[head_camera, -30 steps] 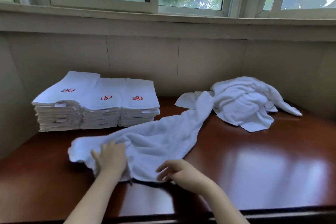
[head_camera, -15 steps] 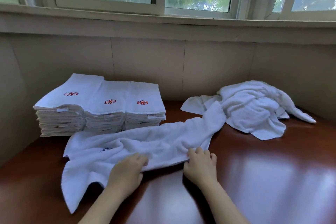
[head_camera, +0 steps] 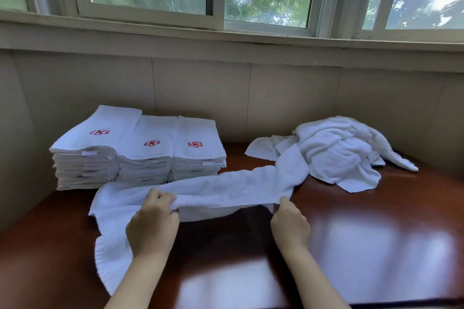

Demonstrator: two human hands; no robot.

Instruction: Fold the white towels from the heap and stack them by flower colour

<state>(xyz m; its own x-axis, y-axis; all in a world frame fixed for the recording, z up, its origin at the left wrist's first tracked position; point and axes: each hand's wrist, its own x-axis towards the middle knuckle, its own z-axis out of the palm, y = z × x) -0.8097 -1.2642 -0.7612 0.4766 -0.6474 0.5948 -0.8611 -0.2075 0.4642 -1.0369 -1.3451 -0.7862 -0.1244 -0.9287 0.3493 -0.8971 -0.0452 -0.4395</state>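
A long white towel stretches across the middle of the brown table, its near edge lifted off the wood. My left hand pinches that edge left of centre and my right hand pinches it further right. The towel's left end hangs down over the table beside my left forearm. Its far end runs up to the rumpled heap of white towels at the back right. Three stacks of folded white towels with red flowers on top stand at the back left.
The glossy wooden table meets a beige wall at the back and on both sides. Windows run above the wall ledge. The table's front edge lies close to my forearms.
Both hands went from pressing flat on the towel to pinching its near edge and raising it. The towel has spread wider along the table.
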